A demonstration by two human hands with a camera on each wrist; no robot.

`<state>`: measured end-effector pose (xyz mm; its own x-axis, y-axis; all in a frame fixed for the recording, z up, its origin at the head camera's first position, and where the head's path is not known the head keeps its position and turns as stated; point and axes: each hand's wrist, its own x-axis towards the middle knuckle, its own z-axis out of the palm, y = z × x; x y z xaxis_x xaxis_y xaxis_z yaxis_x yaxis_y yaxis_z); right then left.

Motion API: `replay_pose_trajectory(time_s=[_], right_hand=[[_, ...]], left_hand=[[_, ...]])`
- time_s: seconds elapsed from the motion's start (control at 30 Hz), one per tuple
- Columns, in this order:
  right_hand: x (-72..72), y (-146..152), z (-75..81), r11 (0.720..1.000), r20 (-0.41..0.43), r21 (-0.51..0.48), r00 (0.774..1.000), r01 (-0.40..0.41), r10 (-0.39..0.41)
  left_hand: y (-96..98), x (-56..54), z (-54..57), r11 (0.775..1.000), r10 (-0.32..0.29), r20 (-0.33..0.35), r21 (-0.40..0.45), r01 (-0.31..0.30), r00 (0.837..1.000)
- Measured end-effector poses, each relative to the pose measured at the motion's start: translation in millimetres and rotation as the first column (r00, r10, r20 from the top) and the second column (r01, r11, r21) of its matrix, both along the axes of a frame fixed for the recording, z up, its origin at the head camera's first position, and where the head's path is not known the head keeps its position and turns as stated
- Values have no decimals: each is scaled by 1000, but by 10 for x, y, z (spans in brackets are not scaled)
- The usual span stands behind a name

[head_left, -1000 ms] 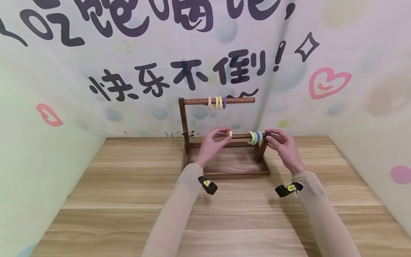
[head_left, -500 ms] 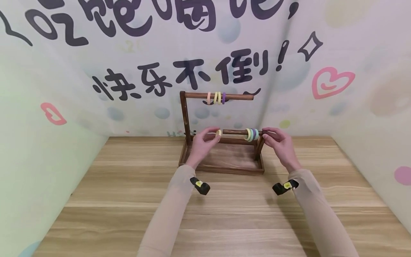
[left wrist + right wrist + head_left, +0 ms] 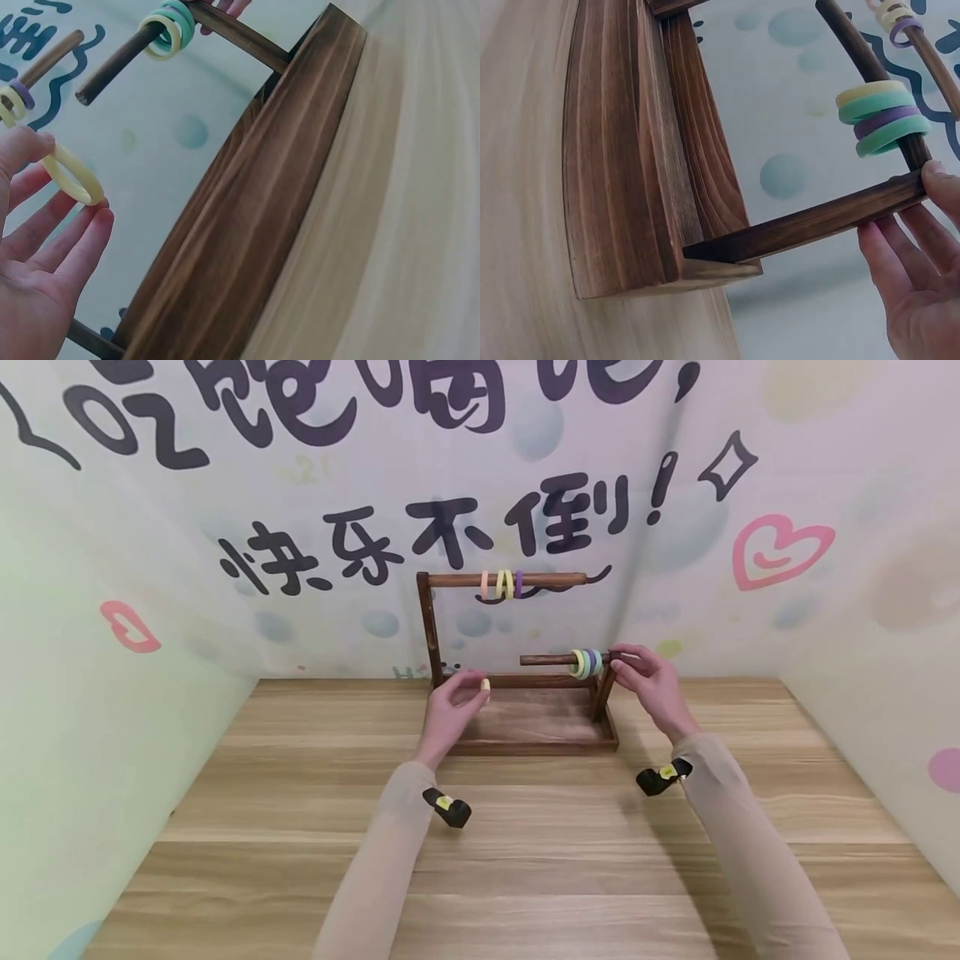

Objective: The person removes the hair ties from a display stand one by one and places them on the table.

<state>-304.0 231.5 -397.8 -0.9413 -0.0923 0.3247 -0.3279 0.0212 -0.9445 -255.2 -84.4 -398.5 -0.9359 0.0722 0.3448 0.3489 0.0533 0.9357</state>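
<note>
My left hand [image 3: 450,710] pinches a pale yellow ring [image 3: 75,176] between thumb and fingers, in front of the left part of a dark wooden rack [image 3: 536,747]. The ring is off the rods, left of the lower rod's [image 3: 543,660] free end. On that rod, near its right post, hang several rings [image 3: 881,116] in yellow, mint green and purple. My right hand [image 3: 652,685] grips the top of the right post [image 3: 817,217], thumb on the rod's end. The upper rod [image 3: 551,579] carries a pink ring [image 3: 484,585], two yellow rings and a purple ring [image 3: 518,584].
The rack has a shallow tray base and stands near the back of a wood-grain table [image 3: 547,860]. Behind it hangs a printed white backdrop [image 3: 360,635] with dark lettering. A wall stands at each side.
My left hand has drawn the yellow ring leftward off the lower rod's free end, then lowered it toward the tray. My right hand keeps its grip on the post.
</note>
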Motion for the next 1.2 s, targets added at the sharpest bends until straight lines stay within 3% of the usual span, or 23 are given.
replay_pose_trajectory(time_s=[0.17, 0.27, 0.4, 0.5, 0.73, 0.97, 1.03, 1.2], right_hand=[[-38, 23, -2, 1000, 19, 8, 1000, -8, 8], [-53, 25, -8, 1000, 17, 12, 1000, -10, 10], [-62, 24, -18, 1000, 9, 2, 1000, -12, 12], [-61, 27, -25, 1000, 3, 0, 1000, -10, 10], [-53, 28, -40, 1000, -7, -4, 1000, -10, 10], [-49, 22, -31, 1000, -14, 1, 1000, -4, 4], [-45, 22, -28, 1000, -12, 5, 1000, -2, 2], [-50, 27, -36, 1000, -9, 4, 1000, -2, 2]], left_hand=[[-51, -9, -83, 999, -3, 3, 32, 3, 1000], [-100, -70, -196, 1000, -5, 3, 22, 5, 1000], [-181, -145, -346, 1000, 0, 21, -27, 0, 1000], [-238, -137, -380, 997, 6, 28, -80, -4, 1000], [-379, -58, -422, 987, -50, 24, -150, 53, 998], [-470, 264, -158, 959, -90, 7, -270, 88, 996], [-503, 308, -149, 952, -92, 11, -291, 92, 996], [-628, 244, -358, 939, -118, -11, -327, 108, 993]])
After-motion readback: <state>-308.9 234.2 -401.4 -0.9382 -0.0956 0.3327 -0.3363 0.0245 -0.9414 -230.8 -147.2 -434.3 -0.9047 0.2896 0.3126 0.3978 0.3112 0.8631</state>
